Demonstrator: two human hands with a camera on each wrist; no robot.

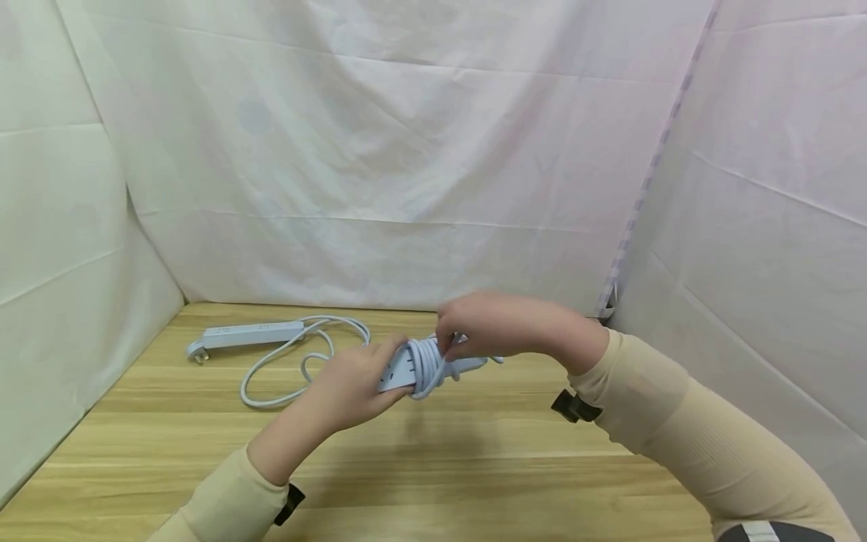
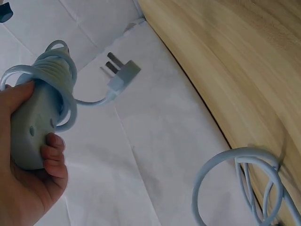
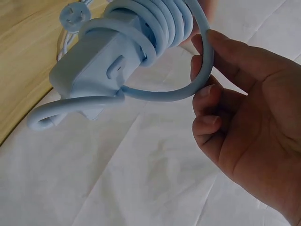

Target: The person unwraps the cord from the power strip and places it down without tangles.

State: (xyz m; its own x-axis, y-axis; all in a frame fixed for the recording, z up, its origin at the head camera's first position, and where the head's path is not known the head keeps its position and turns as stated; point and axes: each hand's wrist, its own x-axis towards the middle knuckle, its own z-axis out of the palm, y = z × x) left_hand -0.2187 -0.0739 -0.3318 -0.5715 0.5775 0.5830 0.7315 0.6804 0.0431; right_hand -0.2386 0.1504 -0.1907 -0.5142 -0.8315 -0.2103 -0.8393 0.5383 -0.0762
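Observation:
My left hand (image 1: 352,380) grips one end of a pale power strip (image 1: 400,370), its fingers curled round the casing in the left wrist view. Several turns of the strip's own cord (image 1: 425,365) are wound around its middle. From the winding, a three-pin plug (image 2: 124,77) hangs on a short length of cord in the left wrist view. At the other end, my right hand (image 1: 491,324) pinches a curved stretch of the cord (image 3: 205,61) between thumb and fingers. The strip is held above the table, tilted.
A second power strip (image 1: 254,334) lies at the back left of the wooden table (image 1: 474,467). Its plug (image 1: 197,351) is at the left end, and its cord (image 1: 257,401) spreads in loose loops. White cloth (image 1: 379,165) hangs behind and along both sides.

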